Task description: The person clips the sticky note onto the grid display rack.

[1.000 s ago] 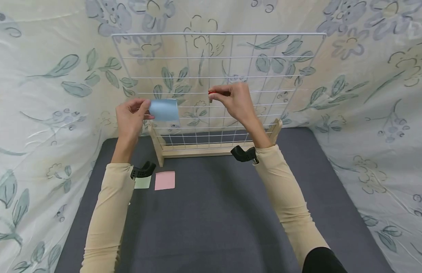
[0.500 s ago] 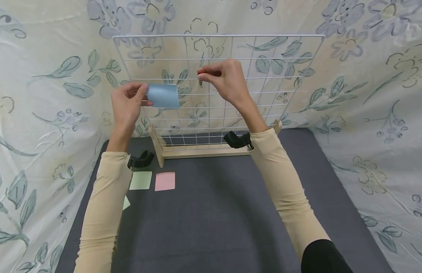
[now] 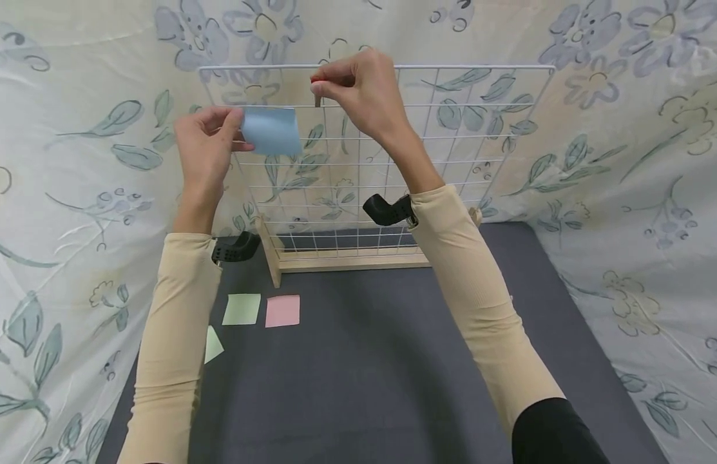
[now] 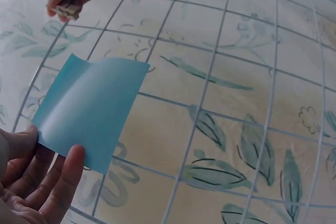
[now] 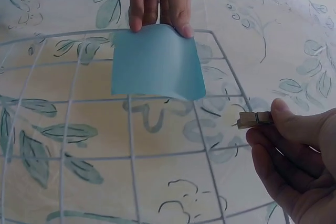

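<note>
My left hand [image 3: 204, 151] pinches a blue square of paper [image 3: 271, 131] by its left edge, in front of the upper left of a white wire grid [image 3: 358, 162]. The paper [image 4: 89, 111] bows slightly in the left wrist view. My right hand [image 3: 366, 93] pinches a small wooden clothespin [image 5: 254, 119] between thumb and fingers, close to the grid's top rail. In the head view the clothespin shows a red end at the fingertips and points down. Paper and clothespin are apart.
The grid stands upright in a wooden base [image 3: 352, 261] on a dark grey tabletop [image 3: 346, 361]. A pink paper square [image 3: 283, 310] and a green one [image 3: 241, 309] lie in front of it. Another pale green piece [image 3: 213, 345] is partly under the left sleeve. Floral cloth [image 3: 625, 193] hangs behind.
Both hands have risen along the grid, the left with the blue paper and the right with the clothespin. The right hand has also shifted left, nearer the paper.
</note>
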Action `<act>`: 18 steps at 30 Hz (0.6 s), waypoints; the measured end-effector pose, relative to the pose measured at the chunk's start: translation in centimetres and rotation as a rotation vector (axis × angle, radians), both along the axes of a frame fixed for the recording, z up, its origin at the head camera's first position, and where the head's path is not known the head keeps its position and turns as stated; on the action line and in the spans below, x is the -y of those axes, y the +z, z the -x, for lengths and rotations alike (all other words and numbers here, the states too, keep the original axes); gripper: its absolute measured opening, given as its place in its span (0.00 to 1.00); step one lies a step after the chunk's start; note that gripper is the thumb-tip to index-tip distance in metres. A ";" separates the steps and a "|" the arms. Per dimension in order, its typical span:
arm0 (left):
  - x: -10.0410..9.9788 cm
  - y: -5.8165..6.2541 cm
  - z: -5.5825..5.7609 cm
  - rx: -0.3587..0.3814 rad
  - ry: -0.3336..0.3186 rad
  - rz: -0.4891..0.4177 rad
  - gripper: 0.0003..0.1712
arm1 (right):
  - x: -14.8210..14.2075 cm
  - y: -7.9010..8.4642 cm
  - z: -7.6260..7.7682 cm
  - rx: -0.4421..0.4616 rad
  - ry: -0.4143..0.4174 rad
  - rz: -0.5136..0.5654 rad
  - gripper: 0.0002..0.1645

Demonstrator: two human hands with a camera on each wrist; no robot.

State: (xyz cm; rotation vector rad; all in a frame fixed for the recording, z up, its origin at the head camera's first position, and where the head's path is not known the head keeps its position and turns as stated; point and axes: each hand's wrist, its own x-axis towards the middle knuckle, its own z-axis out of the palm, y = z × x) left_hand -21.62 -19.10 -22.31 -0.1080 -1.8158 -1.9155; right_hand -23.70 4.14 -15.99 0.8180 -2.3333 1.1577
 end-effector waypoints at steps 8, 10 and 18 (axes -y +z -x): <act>-0.2 1.5 0.4 0.009 0.004 -0.052 0.09 | 2.5 2.2 0.6 0.006 0.009 0.012 0.12; -0.3 1.8 0.4 -0.001 0.005 -0.052 0.09 | 3.2 2.7 1.0 0.004 0.006 0.001 0.12; -0.3 2.9 0.7 -0.017 0.006 -0.044 0.08 | 5.3 4.0 1.9 -0.028 -0.020 -0.069 0.13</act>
